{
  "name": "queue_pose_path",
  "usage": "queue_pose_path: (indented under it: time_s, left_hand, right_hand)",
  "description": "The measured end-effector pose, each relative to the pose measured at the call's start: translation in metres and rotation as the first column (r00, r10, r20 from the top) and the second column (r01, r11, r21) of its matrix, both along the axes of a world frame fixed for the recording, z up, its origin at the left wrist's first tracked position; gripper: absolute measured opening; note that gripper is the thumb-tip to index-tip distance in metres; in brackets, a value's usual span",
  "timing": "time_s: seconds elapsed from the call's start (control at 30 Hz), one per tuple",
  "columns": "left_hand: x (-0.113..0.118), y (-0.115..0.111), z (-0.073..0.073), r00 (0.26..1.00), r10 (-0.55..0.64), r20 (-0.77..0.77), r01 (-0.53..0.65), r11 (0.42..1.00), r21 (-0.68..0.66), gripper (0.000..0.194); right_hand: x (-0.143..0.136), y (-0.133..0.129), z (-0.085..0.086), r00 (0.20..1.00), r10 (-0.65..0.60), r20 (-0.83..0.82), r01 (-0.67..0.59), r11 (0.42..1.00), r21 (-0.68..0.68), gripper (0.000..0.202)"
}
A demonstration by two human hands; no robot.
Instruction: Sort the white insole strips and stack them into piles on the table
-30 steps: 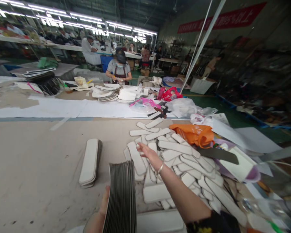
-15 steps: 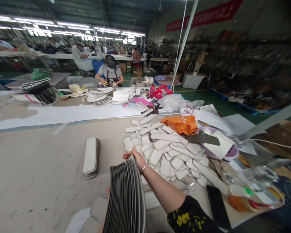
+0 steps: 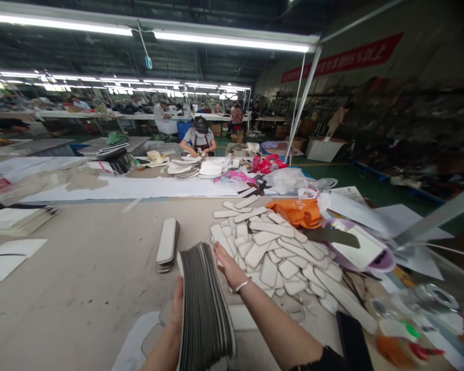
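A thick stack of long padded strips (image 3: 203, 304) with dark edges stands on edge in front of me, its layers facing sideways. My left hand (image 3: 177, 306) grips the stack along its left face, fingers pointing away from me and partly hidden. On the other side, my right hand (image 3: 229, 265) is open, fingers stretched out near the far right edge of the stack. Beyond the stack lies a smaller, neat pile of pale rounded strips (image 3: 166, 242). To the right is a large loose heap of pale, dark-edged pads (image 3: 268, 270).
An orange bag (image 3: 297, 212) and a purple basin (image 3: 386, 262) sit behind the heap. A black phone (image 3: 353, 340) and a glass jar (image 3: 433, 299) lie at right. White sheets (image 3: 15, 219) are at left. Across the table (image 3: 100, 247), a person (image 3: 199, 139) works.
My right hand has come off the far end of the stack and is now flat beside its right side. More of my left hand shows. The view has turned left and up.
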State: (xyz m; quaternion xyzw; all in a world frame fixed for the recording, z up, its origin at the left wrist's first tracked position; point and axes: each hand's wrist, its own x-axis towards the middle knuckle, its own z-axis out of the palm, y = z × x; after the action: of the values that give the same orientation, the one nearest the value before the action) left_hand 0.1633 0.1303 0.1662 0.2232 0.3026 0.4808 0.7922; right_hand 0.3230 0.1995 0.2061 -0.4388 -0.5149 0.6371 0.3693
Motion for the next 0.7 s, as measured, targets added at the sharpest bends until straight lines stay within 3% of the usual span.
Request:
queue_pose_path:
  time_s: [0.07, 0.13, 0.2, 0.3, 0.5, 0.7]
  left_hand:
    - [-0.009, -0.002, 0.014, 0.989, 0.061, 0.132, -0.05, 0.995, -0.082, 0.064]
    - [-0.018, -0.003, 0.024, 0.973, 0.077, 0.219, -0.055, 0.993, -0.104, 0.064]
    - [-0.023, -0.004, 0.029, 0.959, 0.089, 0.271, -0.064, 0.993, -0.1, 0.066]
    - [-0.028, -0.01, 0.031, 0.937, 0.09, 0.338, -0.055, 0.992, -0.113, 0.071]
    - [-0.041, -0.031, 0.034, 0.873, -0.039, 0.485, 0.091, 0.992, -0.083, 0.078]
    - [-0.059, -0.037, 0.054, 0.832, -0.174, 0.527, 0.213, 0.977, -0.015, 0.09]
  right_hand:
    - [0.0, -0.02, 0.013, 0.997, 0.076, -0.03, -0.08, 0.987, -0.139, 0.084]
    - [-0.006, -0.044, 0.025, 0.987, 0.158, -0.014, -0.158, 0.974, -0.164, 0.091]
    - [-0.016, -0.069, 0.033, 0.979, 0.202, 0.027, -0.2, 0.978, -0.049, 0.1]
    - [-0.031, -0.096, 0.043, 0.983, 0.156, 0.1, -0.169, 0.976, 0.137, 0.111]
    - [-0.035, -0.122, 0.073, 0.972, 0.177, 0.152, -0.194, 0.975, 0.107, 0.086]
    - [-0.041, -0.132, 0.101, 0.957, 0.111, 0.269, -0.159, 0.974, 0.164, 0.074]
